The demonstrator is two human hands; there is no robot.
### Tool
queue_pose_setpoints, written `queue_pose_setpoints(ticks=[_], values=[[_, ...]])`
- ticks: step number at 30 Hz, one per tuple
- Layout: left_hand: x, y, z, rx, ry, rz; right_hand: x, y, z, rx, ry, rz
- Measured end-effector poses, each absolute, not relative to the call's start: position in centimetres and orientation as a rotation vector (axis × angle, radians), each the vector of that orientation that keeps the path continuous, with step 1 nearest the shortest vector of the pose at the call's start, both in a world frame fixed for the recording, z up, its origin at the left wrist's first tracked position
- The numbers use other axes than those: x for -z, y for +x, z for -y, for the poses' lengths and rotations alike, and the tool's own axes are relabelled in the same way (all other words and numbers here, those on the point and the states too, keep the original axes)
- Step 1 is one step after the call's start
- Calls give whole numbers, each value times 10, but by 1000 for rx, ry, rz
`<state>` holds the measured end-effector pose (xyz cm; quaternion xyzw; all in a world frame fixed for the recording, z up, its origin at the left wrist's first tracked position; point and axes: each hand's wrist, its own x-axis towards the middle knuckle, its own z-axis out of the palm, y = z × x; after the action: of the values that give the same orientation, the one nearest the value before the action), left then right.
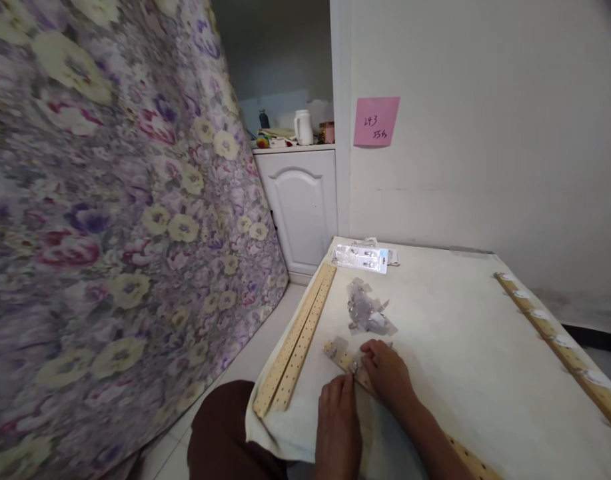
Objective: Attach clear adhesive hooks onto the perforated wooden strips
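Note:
A pale wooden strip with rows of holes (344, 361) lies at a slant on the cloth-covered table, passing under both my hands. A small shiny metal clip (355, 366) sits on it between my fingertips, and another metal piece with clear plastic (334, 351) is near its far end. My left hand (338, 417) is closed, its fingertips pressed at the strip's near edge beside the clip. My right hand (385, 373) is closed in a pinch just right of the clip; what its fingers hold is hidden. Beyond them lies a pile of clear-bagged metal parts (368, 312).
Two perforated wooden strips (298, 343) lie side by side along the table's left edge. Another strip with white round pieces (550, 333) runs down the right edge. Clear packaging with clips (360, 257) lies at the back. A floral curtain (110, 233) hangs at left.

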<state>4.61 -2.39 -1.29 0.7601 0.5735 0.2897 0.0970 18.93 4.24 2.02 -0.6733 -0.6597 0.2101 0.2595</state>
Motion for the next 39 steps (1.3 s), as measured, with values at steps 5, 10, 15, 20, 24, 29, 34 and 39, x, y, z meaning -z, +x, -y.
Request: queue_pose_setpoints(ticks=[5, 10, 15, 20, 24, 29, 34, 39], values=[[14, 47, 24, -851, 2265, -1683, -19, 190, -43, -580, -1796, 1775], [14, 46, 24, -855, 2271, -1656, -15, 189, -44, -561, -1793, 1779], [11, 47, 23, -835, 2240, -1664, -16, 189, -44, -532, -1818, 1796], [7, 48, 21, -810, 2183, -1715, -17, 189, -43, -521, -1806, 1801], [6, 49, 20, -838, 2176, -1710, -15, 189, -43, -515, -1792, 1799], [5, 49, 20, -850, 2199, -1686, -14, 189, -43, -516, -1787, 1778], [5, 49, 21, -841, 2216, -1690, -13, 190, -42, -504, -1784, 1781], [6, 48, 22, -876, 2204, -1668, -12, 191, -42, -498, -1775, 1786]])
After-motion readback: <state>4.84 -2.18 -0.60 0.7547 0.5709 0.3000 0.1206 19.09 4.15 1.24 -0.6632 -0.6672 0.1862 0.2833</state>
